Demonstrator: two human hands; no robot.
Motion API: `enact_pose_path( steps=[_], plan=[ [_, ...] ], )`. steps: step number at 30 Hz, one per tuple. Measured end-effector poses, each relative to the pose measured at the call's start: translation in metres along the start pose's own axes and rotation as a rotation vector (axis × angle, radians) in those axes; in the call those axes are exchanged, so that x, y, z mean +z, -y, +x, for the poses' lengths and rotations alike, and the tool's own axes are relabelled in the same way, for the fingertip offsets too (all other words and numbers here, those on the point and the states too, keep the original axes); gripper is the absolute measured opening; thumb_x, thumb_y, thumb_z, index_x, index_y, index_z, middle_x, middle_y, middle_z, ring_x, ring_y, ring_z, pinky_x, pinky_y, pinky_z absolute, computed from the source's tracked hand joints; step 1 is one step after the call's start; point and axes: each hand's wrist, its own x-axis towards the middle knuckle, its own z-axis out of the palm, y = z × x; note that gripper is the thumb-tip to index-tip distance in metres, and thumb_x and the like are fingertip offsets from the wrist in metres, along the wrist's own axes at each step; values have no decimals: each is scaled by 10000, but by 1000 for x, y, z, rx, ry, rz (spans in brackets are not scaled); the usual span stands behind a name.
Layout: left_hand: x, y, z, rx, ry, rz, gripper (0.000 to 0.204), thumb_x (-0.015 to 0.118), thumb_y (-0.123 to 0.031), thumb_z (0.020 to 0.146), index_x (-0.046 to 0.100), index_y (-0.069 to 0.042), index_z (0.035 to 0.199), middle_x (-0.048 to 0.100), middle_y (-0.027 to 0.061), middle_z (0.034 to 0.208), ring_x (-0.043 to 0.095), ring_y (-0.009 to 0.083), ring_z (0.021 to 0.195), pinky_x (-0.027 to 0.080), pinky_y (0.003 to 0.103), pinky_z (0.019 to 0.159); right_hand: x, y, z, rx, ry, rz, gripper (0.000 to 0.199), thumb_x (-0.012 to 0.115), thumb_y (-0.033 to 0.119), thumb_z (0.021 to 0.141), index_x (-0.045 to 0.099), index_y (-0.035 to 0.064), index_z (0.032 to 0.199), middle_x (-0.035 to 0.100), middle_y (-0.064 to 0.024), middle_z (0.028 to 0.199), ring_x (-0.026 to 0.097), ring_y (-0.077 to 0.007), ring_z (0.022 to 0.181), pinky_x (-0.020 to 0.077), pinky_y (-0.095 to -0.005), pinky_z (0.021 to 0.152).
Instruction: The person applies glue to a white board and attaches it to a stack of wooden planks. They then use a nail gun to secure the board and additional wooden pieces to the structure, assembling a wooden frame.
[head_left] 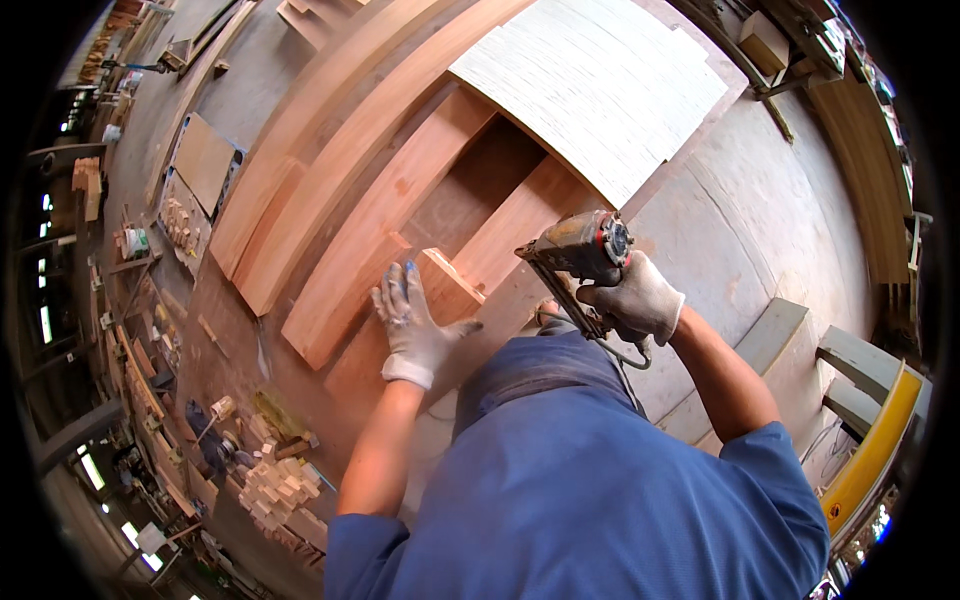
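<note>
My right hand (640,300), in a white work glove, is wrapped round the handle of a nail gun (580,248) with a dark, worn body and a slanted magazine. The tool is held above the bench, to the right of a reddish wooden frame (400,215). My left hand (415,325), also gloved and stained at the fingertips, lies with fingers spread against a short wooden block (447,290) at the frame's near end. Across the frame's far part rests a white, streaky panel (600,80). The nail gun's tip is hard to make out.
Long reddish planks (345,150) lie left of the frame. A heap of small wood blocks (280,490) is at the lower left. Grey beams (780,330) and a yellow beam (880,440) stand at the right. An air hose (628,360) hangs below the nail gun.
</note>
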Motion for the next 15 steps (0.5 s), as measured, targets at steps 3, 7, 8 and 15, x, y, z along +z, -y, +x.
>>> enact_pose_path(
  steps=[3,7,8,15],
  plan=[
    [-7,-9,-8,2,44,103,1462,983,-607,614,211,11,1691,239,311,1709,173,506,1608,97,659,1326,-1,4,1,-9,48,-7,257,770,136,878,771,12,1103,771,-47,873,688,-102,755,587,-320,710],
    [-1,-23,-1,-65,66,193,1392,962,-540,650,214,6,1689,235,314,1709,176,509,1603,80,678,1319,2,7,2,-25,85,-49,291,753,127,878,770,8,1143,785,-67,903,701,-107,784,597,-323,736],
    [-1,-23,-1,-70,72,205,1368,950,-532,664,218,4,1689,234,314,1710,181,506,1601,80,682,1317,3,6,2,-26,89,-47,292,756,133,882,770,9,1146,786,-67,907,703,-111,787,600,-324,741],
    [1,-29,-11,-60,121,231,1204,886,-569,747,336,-25,1670,225,269,1751,130,523,1630,55,737,1292,33,38,-15,-74,67,-61,350,719,39,895,673,22,1242,693,-14,863,657,-110,695,562,-309,582]
  ],
)
